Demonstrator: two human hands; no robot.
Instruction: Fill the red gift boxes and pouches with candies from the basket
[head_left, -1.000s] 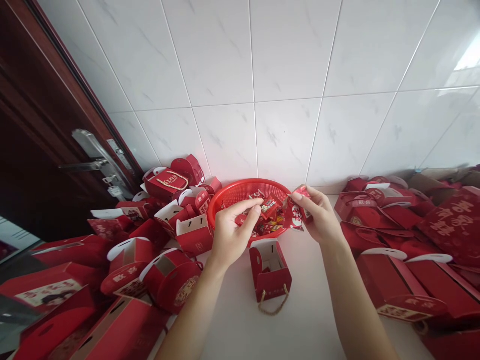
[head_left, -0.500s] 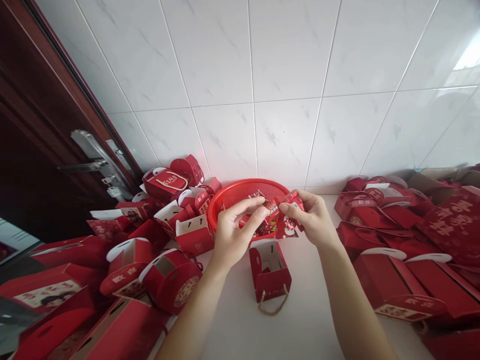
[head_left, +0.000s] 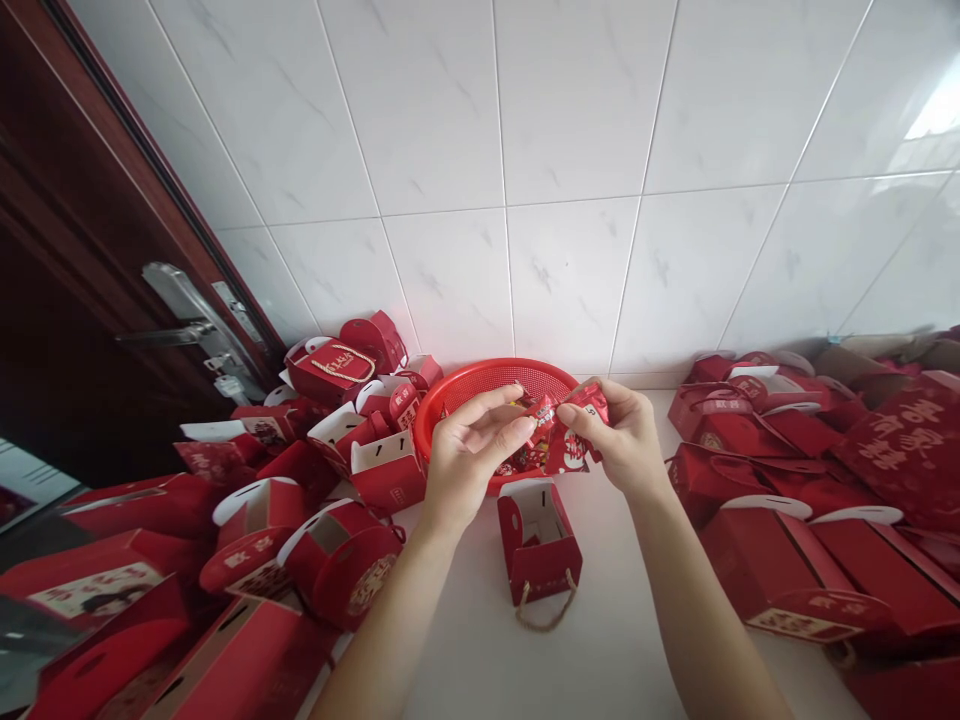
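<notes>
Above the front rim of a red plastic basket [head_left: 495, 370], both of my hands are closed and close together. My left hand [head_left: 466, 455] pinches a small red-wrapped candy [head_left: 543, 410] between thumb and fingers. In my right hand [head_left: 621, 430] are shiny red candy packets [head_left: 571, 448] with white print; how many is unclear. Wrapped sweets lie in the basket behind, partly covered by my hands. Just below stands an open red gift box [head_left: 544, 565], upright, with a rope handle hanging at its front. Something red shows inside it.
Red gift boxes [head_left: 345, 560] crowd the left side, some with open tops. More red boxes [head_left: 795, 560] are packed on the right. A white tiled wall [head_left: 570, 280] rises behind, and a dark door with a metal handle [head_left: 180, 330] stands at left.
The candy in my left hand has turned and risen slightly. My right hand's packets have tilted a little, while both hands stay almost in place. The box and basket have not moved.
</notes>
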